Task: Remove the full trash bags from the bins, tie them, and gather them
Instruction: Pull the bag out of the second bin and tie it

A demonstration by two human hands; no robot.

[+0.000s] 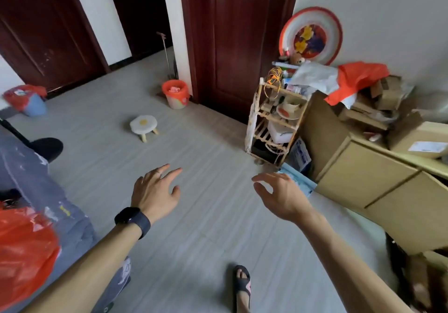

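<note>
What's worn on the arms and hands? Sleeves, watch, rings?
No sleeves in view on either forearm. The left hand wears a thin ring, with a black watch on a dark strap at that wrist. The right hand wears nothing.

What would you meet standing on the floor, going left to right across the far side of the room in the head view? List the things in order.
blue bin → white stool → orange-lined bin → wooden rack → cardboard boxes
</note>
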